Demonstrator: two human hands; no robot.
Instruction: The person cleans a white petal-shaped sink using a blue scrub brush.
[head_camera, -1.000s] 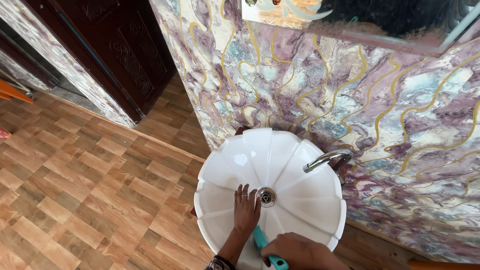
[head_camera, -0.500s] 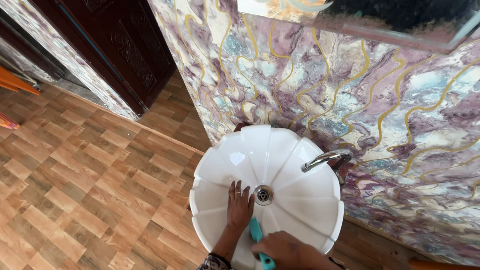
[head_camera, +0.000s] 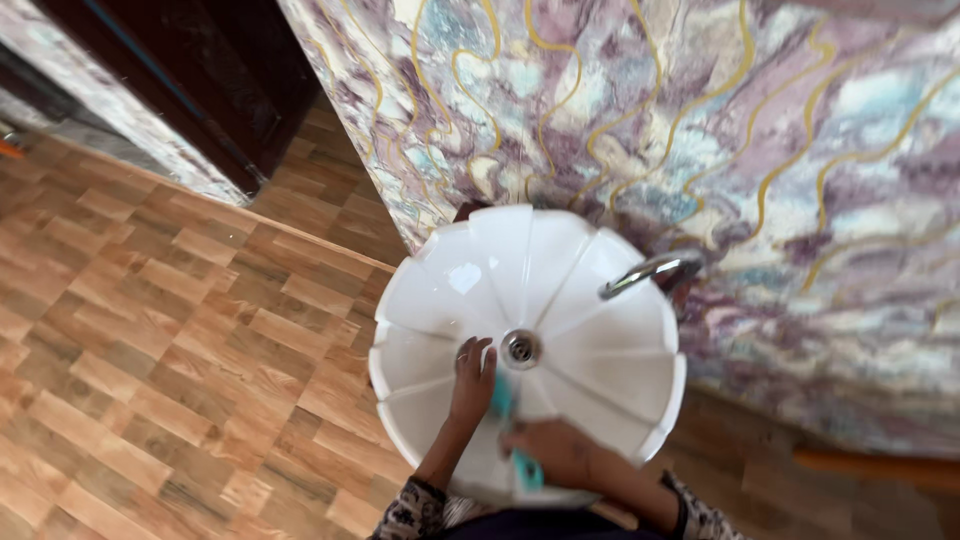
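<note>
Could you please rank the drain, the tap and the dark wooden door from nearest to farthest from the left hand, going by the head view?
Measured from the left hand, which rests flat in the white basin:
1. Drain: just right of the fingertips, at the basin's centre.
2. Tap: farther right, over the basin's rim by the marbled wall.
3. Dark wooden door: far upper left, across the wood floor.

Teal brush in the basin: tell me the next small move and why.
Probably push the teal brush on toward the drain. The right hand grips its handle near the front rim, its head lies just short of the drain, and the left hand rests flat inside the white basin beside it.
</note>
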